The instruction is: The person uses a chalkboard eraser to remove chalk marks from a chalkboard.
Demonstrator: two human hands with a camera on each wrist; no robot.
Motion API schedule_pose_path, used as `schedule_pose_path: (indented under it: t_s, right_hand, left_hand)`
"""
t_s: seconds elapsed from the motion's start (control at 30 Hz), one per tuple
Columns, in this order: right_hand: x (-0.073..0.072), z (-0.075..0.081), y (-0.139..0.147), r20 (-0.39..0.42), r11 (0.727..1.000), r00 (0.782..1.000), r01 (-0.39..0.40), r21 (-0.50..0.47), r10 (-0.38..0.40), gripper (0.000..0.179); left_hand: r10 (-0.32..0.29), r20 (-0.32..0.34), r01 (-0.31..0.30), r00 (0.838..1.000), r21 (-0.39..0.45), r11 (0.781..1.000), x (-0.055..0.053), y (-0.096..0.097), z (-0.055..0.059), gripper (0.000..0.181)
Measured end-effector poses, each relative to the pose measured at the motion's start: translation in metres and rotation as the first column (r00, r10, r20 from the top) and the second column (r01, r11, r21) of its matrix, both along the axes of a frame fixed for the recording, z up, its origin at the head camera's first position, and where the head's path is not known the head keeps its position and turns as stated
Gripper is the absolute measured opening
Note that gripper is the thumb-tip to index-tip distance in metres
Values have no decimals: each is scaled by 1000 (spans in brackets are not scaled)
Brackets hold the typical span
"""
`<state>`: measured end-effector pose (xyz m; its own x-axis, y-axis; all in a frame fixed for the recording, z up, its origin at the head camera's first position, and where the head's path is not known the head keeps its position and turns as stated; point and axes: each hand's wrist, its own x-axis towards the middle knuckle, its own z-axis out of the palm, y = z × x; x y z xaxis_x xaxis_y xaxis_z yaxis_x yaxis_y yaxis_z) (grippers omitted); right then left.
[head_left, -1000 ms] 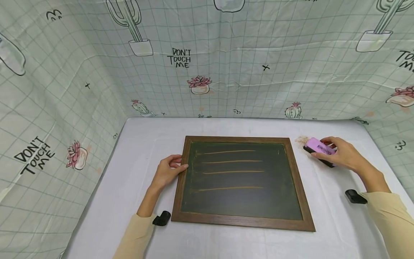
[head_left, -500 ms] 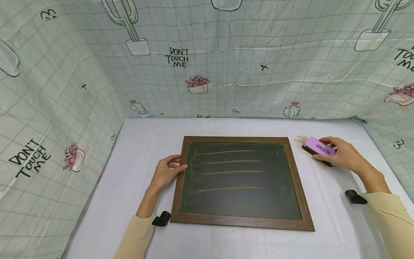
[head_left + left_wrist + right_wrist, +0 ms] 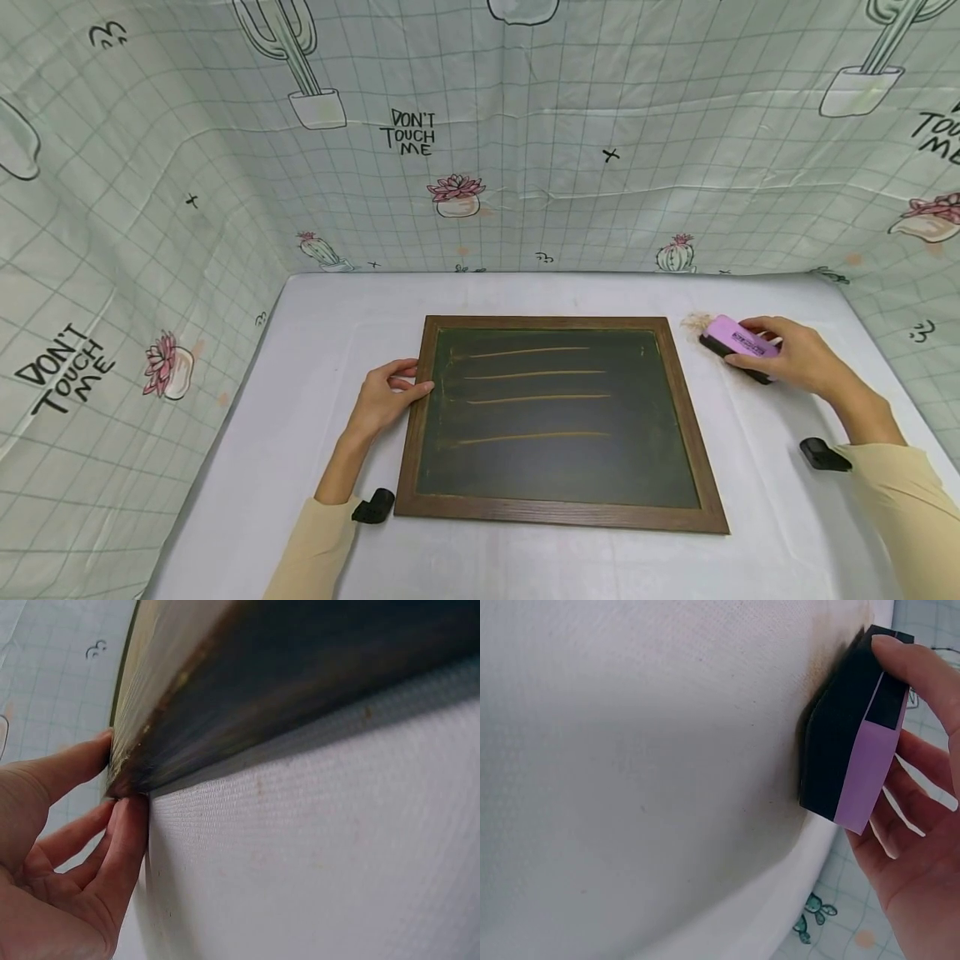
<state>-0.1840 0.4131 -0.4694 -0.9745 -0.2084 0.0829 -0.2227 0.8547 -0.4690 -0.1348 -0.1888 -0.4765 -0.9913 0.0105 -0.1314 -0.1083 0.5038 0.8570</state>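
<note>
A chalkboard point(image 3: 555, 467) in a brown wooden frame lies on the white table, with several yellow chalk lines across its dark surface. At its left edge my left hand point(image 3: 382, 400) pinches the frame, thumb on top and fingers against the side; the left wrist view shows the thumb and fingers of this hand point(image 3: 82, 825) at the frame's edge. To the right of the board, my right hand point(image 3: 802, 358) grips a purple and black chalkboard eraser point(image 3: 742, 340). In the right wrist view the eraser's black felt side point(image 3: 840, 735) is down at the cloth.
A patch of yellowish chalk dust point(image 3: 697, 323) marks the white tablecloth point(image 3: 570, 562) beside the eraser. Behind and at both sides hangs a gridded curtain point(image 3: 525, 167) with cactus prints. Small black devices point(image 3: 375, 506) sit at both sleeve cuffs.
The head view has shifted slightly, so everything appears a little further left. Both hands keep their hold on the chalkboard frame and the eraser, with hardly any movement.
</note>
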Motion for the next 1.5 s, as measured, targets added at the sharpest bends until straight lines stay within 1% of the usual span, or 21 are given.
schedule_pose_path:
  t_s: [0.13, 0.33, 0.73, 0.93, 1.2, 1.5]
  right_hand:
    - [0, 4, 0, 0, 1000, 1000, -8, 2, 8, 65]
    - [1, 12, -2, 21, 1000, 1000, -19, -8, 19, 64]
    - [-3, 27, -17, -13, 995, 996, -90, -30, 90, 60]
    - [-6, 36, -29, -36, 989, 989, -146, -20, 145, 59]
    - [-13, 38, -44, -57, 981, 979, -195, 9, 196, 58]
    - [-20, 41, -61, -92, 959, 955, -281, 36, 284, 58]
  left_hand:
    - [2, 4, -2, 1000, -2, 1000, -1, -1, -1, 53]
    - [0, 5, 0, 1000, -1, 1000, -3, -2, -1, 54]
    - [-2, 6, 1, 1000, 13, 1000, -4, -1, -2, 54]
    - [3, 4, -3, 1000, 14, 1000, -4, -2, -3, 54]
    - [2, 6, -3, 1000, 15, 1000, -2, -1, -1, 53]
    - [4, 11, -5, 1000, 12, 1000, -3, 0, -1, 53]
